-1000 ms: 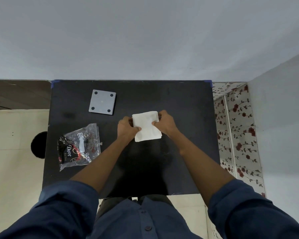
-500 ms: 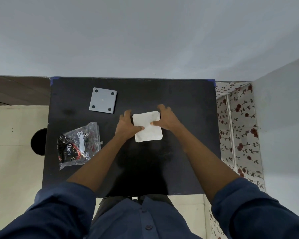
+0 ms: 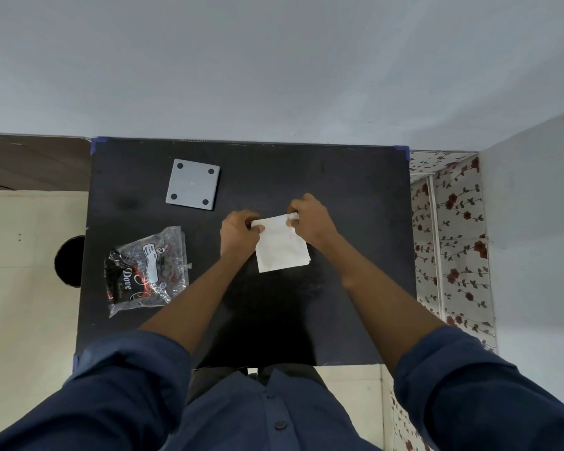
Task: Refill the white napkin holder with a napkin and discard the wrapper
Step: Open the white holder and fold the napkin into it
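A white folded napkin (image 3: 281,245) lies in the middle of the black table (image 3: 355,196). My left hand (image 3: 238,234) pinches its far left corner. My right hand (image 3: 310,219) grips its far right corner, which curls up a little. The clear plastic wrapper (image 3: 147,270) with black and red "Dove" print lies flat and crumpled on the table's left side, apart from both hands. A grey square piece with dark pads at its corners (image 3: 192,184), perhaps the holder's underside, rests at the far left of the table.
A plain wall rises behind the table. A dark round object (image 3: 69,261) sits on the pale floor to the left. A floral-patterned surface (image 3: 450,242) stands to the right. My dark blue sleeves and shirt fill the lower part of the view.
Both hands have closed on the napkin's far corners, where before they lay flatter along its sides. The napkin's far edge is now slightly lifted.
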